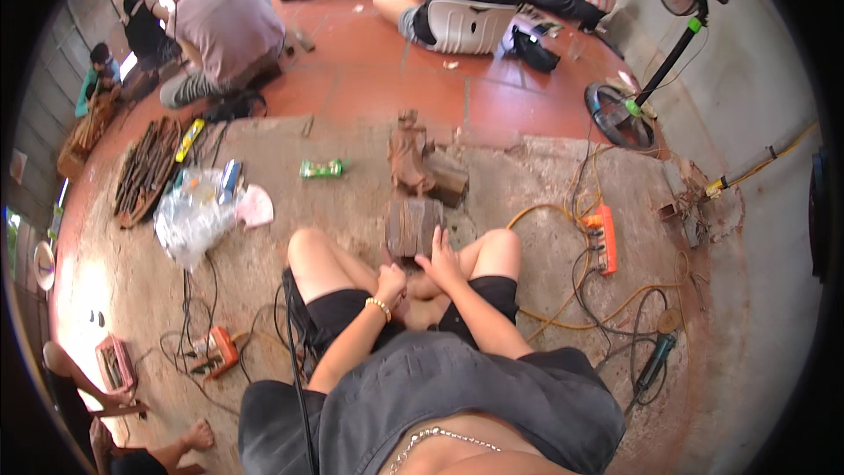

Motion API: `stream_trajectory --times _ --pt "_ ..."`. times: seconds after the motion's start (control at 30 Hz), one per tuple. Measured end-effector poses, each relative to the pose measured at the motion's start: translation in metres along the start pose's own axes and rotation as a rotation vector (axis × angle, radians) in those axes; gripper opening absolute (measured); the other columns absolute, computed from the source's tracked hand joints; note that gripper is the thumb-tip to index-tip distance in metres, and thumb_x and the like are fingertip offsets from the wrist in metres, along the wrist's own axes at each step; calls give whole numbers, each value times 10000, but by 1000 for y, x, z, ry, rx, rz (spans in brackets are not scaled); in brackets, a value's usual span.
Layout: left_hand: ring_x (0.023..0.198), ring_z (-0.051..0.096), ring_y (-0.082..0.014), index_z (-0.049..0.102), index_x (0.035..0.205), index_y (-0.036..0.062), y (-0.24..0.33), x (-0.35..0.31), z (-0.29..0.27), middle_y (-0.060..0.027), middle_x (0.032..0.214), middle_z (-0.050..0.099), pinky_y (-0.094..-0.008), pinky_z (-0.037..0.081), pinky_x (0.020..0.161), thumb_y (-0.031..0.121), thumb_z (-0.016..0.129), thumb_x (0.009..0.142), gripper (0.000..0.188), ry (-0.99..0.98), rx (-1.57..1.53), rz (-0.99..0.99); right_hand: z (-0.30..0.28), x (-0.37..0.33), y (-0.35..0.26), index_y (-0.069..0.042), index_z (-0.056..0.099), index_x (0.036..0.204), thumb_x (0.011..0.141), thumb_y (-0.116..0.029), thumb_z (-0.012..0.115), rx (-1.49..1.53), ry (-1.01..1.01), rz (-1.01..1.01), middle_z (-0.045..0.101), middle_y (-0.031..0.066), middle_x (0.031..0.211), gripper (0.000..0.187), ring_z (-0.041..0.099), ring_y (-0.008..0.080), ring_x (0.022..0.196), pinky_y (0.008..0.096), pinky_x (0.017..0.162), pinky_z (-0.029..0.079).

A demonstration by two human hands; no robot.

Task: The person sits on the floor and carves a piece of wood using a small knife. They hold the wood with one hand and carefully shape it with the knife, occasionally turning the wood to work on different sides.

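Observation:
Between my crossed legs and just beyond them stands a brown wooden block (413, 224) with a grooved top. Behind it a carved reddish-brown wooden piece (409, 154) sits against another block (448, 178). My left hand (391, 283), with a beaded bracelet at the wrist, is closed close to the near side of the grooved block. What it holds, if anything, is too small to make out. My right hand (441, 259) lies along the block's near right edge, its fingers stretched out and apart.
An orange power strip (601, 239) and tangled cords lie right, near a teal power tool (657, 361). Another orange strip (214, 352) is left. A plastic bag (193, 215), a tray of tools (148, 169) and a green packet (323, 168) lie ahead. A fan (646, 110) and seated people surround.

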State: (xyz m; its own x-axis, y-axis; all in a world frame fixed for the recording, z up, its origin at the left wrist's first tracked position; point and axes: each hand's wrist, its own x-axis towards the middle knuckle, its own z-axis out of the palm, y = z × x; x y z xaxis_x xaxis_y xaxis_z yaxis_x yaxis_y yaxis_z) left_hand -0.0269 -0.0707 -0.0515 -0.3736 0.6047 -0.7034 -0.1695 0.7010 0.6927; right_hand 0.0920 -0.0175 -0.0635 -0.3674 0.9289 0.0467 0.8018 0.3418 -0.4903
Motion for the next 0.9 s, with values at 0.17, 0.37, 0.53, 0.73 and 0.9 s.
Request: stream_trajectory --times 0.17,0.37,0.53,0.73,0.9 --pt "272 338 -128 9 1271 213 -10 2 -4 -52 438 381 -264 279 235 157 261 837 505 -86 30 316 1 2 2 -37 59 1248 657 -356 574 95 -51 86 193 288 1223 847 397 409 980 446 793 340" --pt "305 368 -166 358 715 -22 1 -34 8 -95 446 396 -295 282 278 235 274 841 298 54 -92 37 8 1 8 -18 72 1242 679 -381 539 38 2 -4 213 311 1201 817 373 418 1000 436 813 328" --pt "326 420 -184 332 891 -45 6 -18 11 -113 477 436 -298 313 285 260 298 835 311 11 -179 -57 2 1 4 -6 71 1239 687 -385 531 52 -24 13 212 313 1201 812 364 418 1012 441 815 324" --pt "318 434 -178 323 882 -66 11 -44 20 -130 512 465 -288 331 273 227 300 838 297 -48 -188 -93 1 -1 7 -8 88 1240 689 -388 529 65 -37 33 207 309 1206 801 350 408 1036 429 822 324" --pt "327 452 -195 334 868 -85 -2 -32 34 -151 531 481 -300 352 285 213 323 833 300 69 -190 -23 0 0 7 -14 96 1242 696 -389 517 63 -64 34 207 300 1211 786 359 402 1032 409 827 329"
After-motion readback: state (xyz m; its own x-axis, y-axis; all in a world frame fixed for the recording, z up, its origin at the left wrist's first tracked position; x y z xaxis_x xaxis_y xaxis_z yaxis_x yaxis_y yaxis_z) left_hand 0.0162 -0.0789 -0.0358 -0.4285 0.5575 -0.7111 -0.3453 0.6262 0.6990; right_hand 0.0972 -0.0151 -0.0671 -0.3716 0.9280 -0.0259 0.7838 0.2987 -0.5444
